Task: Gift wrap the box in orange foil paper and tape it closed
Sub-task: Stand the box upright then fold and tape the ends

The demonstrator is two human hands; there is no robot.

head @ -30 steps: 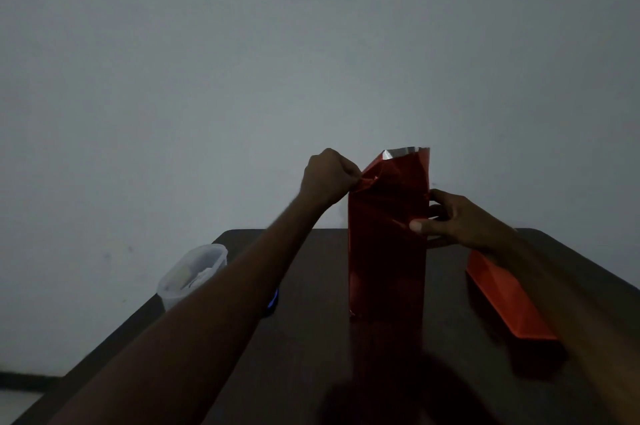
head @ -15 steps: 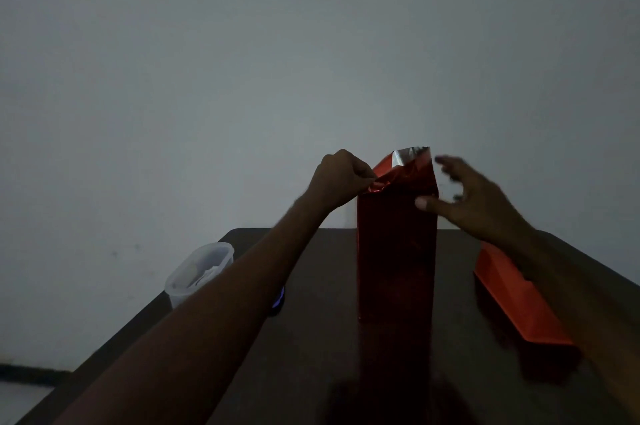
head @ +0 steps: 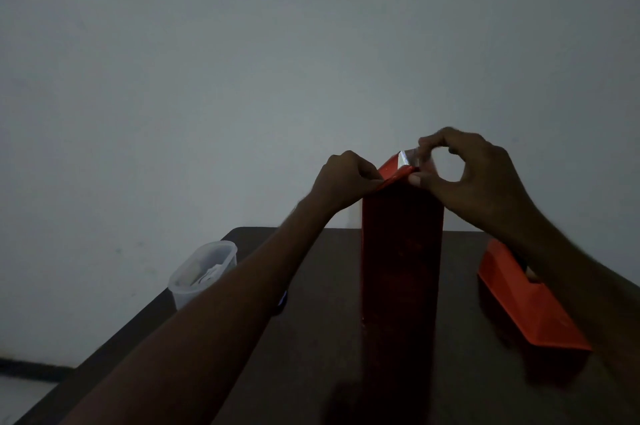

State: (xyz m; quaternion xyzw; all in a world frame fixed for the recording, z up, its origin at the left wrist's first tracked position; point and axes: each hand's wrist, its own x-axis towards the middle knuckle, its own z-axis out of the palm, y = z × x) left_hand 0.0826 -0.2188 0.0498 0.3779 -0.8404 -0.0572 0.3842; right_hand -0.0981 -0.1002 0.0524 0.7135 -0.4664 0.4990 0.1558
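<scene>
A tall box wrapped in orange foil paper [head: 401, 251] stands upright on the dark table [head: 311, 355]. The paper's top end sticks up past the box, its silver inner side [head: 405, 158] showing. My left hand [head: 346, 180] pinches the folded left flap at the top. My right hand [head: 471, 178] pinches the upper edge of the paper from the right, thumb and finger forming a ring. An orange tape dispenser [head: 526, 300] lies to the right of the box, partly behind my right forearm.
A clear plastic tub [head: 204, 272] with pale contents sits near the table's left edge. A small dark object [head: 282, 300] peeks out from under my left forearm. A plain grey wall stands behind the table. The room is dim.
My right hand has risen from the box's right side to the top and closed on the paper's upper edge. The left hand keeps its pinch on the left flap.
</scene>
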